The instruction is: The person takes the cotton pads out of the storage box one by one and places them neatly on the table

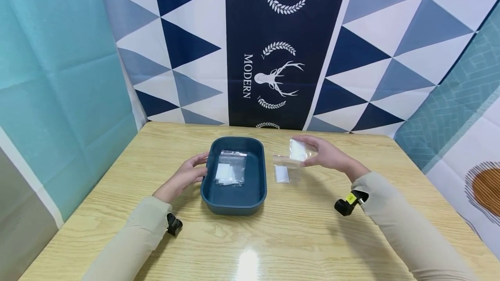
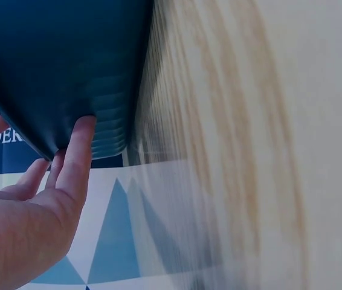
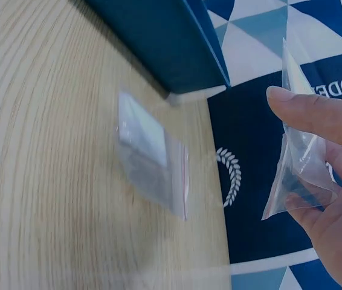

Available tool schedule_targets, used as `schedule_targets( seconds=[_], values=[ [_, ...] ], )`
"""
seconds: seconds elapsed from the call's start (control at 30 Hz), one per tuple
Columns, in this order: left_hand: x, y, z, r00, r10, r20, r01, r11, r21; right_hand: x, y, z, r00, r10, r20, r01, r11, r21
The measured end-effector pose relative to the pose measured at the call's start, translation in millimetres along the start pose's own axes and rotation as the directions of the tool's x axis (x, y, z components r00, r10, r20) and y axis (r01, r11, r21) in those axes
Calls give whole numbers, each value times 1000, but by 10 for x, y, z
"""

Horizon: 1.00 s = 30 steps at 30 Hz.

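Observation:
A dark blue rectangular box [image 1: 234, 209] sits on the table, with a small stack of clear zip bags [image 1: 234, 170] holding white pieces inside it. My left hand [image 1: 185, 174] touches the box's left side, and in the left wrist view its fairly straight fingers [image 2: 77, 157] rest against the outer wall. Right of the box, my right hand [image 1: 322, 154] pinches a clear zip bag [image 1: 297, 150] with a white piece in it, raised over the table. Beneath it, another zip bag [image 1: 282, 174] with a white piece lies flat on the wood, also seen in the right wrist view [image 3: 150, 157].
The light wooden table [image 1: 304, 237] ends at a patterned cloth [image 1: 195, 77] hanging behind it. Teal cloth [image 1: 66, 77] hangs along the left side, and more cloth [image 1: 465, 120] along the right. Small black wrist cameras [image 1: 345, 206] are strapped to both sleeves.

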State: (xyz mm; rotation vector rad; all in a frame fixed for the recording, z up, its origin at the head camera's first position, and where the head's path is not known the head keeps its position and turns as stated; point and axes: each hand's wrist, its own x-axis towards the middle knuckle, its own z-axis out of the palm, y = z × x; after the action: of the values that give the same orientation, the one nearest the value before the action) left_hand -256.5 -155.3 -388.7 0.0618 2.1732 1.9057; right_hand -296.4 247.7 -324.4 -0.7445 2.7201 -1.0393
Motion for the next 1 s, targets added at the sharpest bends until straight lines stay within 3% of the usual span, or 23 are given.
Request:
schedule_targets(
  seconds=[0.67, 1.0],
  values=[
    [15, -20, -17, 1000, 17, -4, -17, 1000, 11, -193, 384, -8, 1000, -16, 1, 16, 999, -41],
    [29, 8, -24, 1000, -3, 1, 3, 1000, -2, -268, 538, -38, 1000, 0, 19, 1, 1000, -30]
  ],
)
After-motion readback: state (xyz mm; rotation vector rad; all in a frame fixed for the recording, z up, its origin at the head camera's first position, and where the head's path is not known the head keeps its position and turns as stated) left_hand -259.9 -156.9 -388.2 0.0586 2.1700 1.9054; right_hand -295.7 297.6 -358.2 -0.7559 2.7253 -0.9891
